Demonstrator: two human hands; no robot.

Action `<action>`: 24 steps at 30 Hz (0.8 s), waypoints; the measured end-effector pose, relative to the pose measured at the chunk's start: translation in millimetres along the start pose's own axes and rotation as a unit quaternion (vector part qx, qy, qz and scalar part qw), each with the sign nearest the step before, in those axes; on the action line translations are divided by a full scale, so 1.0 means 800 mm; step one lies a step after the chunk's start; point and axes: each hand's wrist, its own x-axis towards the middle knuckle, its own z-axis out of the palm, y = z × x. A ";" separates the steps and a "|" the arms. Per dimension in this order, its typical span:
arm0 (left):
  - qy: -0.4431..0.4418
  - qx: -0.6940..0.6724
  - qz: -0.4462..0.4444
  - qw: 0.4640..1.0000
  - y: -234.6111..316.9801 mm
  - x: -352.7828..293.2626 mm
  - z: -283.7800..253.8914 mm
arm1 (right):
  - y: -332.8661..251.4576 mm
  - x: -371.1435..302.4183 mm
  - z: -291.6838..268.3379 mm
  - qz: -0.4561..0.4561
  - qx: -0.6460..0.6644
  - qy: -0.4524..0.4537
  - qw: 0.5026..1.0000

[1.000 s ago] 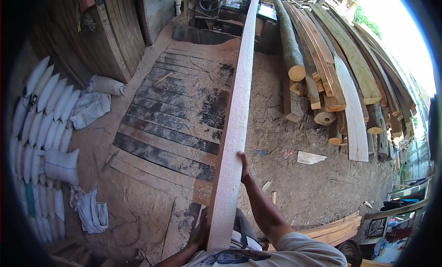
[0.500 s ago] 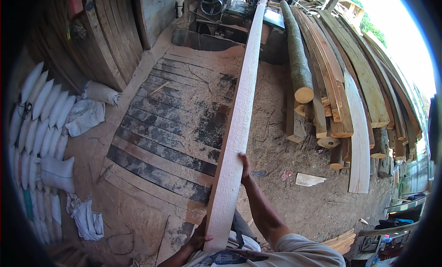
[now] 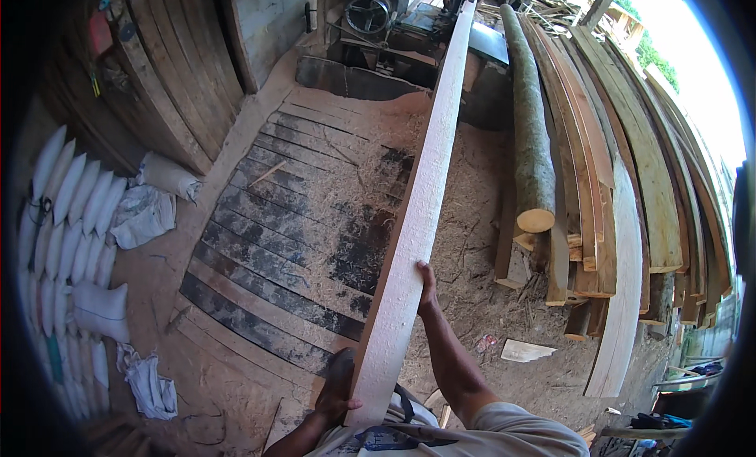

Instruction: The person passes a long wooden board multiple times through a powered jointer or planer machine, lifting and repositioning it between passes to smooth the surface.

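Beam [image 3: 425,213], head view: a long pale timber is being held lengthwise, its near end just before the person's shirt [image 3: 472,437] and its far end reaching the machinery by the handwheel [image 3: 367,14].
Left hand [image 3: 337,402]: the left edge is being gripped close to the near end, the thumb over the top face (the other fingers are being hidden).
Right hand [image 3: 428,288]: the right edge is being gripped farther along, the thumb showing on top.
Beam's weight: heavy and stiff, judging by its length and thickness; leverage is probably being felt at the near end.
Beam's rough face: little slipping is being expected, though splinters and loose dust may be troubling bare palms.
Beam's edges: the best hold is probably being offered by both lower edges, hands spaced apart.
Log [image 3: 535,158] and machinery: both are being shown lower in view than a second ago, and the far end is being seen farther right; both hands are being kept on the beam.
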 end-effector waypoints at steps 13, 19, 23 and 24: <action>-0.023 0.094 0.076 0.992 0.251 0.249 0.047 | -0.169 0.240 -0.004 0.013 0.028 0.029 0.999; -0.025 0.081 0.070 0.994 0.320 0.371 0.038 | -0.234 0.365 -0.014 -0.010 0.036 0.053 0.998; -0.047 0.050 0.059 0.996 0.367 0.438 0.041 | -0.279 0.428 -0.010 -0.025 0.017 0.046 0.998; -0.036 0.029 0.036 0.998 0.389 0.452 0.049 | -0.293 0.444 -0.008 -0.007 0.039 0.043 0.998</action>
